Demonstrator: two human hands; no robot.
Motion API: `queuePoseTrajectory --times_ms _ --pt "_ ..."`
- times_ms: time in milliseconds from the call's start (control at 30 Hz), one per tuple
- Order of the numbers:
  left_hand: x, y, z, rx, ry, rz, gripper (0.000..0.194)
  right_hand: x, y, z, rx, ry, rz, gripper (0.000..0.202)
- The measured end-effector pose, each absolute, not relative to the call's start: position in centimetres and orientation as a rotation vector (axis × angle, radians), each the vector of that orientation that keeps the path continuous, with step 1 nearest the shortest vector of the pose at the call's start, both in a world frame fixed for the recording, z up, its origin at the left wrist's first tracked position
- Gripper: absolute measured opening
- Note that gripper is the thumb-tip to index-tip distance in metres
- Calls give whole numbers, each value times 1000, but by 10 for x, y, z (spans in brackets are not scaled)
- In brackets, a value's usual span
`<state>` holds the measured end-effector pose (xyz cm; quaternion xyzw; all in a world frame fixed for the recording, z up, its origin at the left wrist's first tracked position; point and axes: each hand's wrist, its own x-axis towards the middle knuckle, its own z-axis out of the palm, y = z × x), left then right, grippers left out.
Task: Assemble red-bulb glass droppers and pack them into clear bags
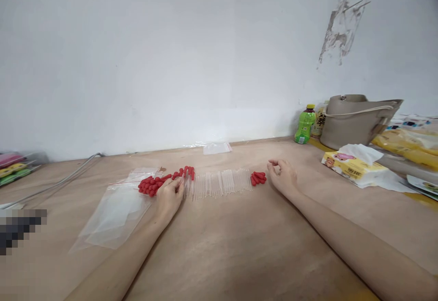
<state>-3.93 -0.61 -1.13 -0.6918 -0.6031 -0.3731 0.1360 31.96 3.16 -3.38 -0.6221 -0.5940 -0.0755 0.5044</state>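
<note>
Facing a white wall [171, 64] at twelve o'clock, above a brown-covered table [219, 251] reaching down to six. Propped on that surface near three o'clock, looks like a grey-beige bag [345, 130] with a pale cord. Spread flat at eight: clear plastic bags [109, 214], overlapping, beside the left forearm. Set just below three, in front of the grey-beige bag: a yellow tissue box [356, 168]. Standing upright at three: a green bottle [304, 130] with a yellow cap.

Pinching narrowly with the left hand [168, 199], between seven and eight o'clock, seemingly on one of the slender clear tubes [219, 184]. Curling loosely with the right hand [284, 179] at four, thumb and forefinger slightly apart, gripping nothing visible. Laid in a row at six, near centre: the tubes. Heaped at eight, partly over the plastic: red bulbs [148, 186]. Gathered at the row's right end, near the right hand: a smaller red cluster [258, 178].

Could scatter or roll the closely packed tubes with a brushing wrist, or crack one by squeezing too hard. Could also drag the heap by catching the plastic underneath.

Running lengthwise roughly from twelve to six, with slight leans, across a row stretching nine to three. Pointing mixed ways among the bulbs; cannot tell which, if any, sit on tubes.
</note>
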Motion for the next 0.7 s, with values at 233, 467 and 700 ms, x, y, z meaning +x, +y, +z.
queuePoseTrajectory --times_ms 233,467,700 --pt "-35 -7 -11 -2006 -1796 -1049 25 311 26 -32 -1497 -1528 -131 23" --pt "-32 -9 -14 -2019 -1761 -1054 34 310 27 -33 -1498 -1604 -83 27" --pt "-3 -16 2 -2035 -1619 -807 23 314 35 -35 -1574 -1634 157 33"
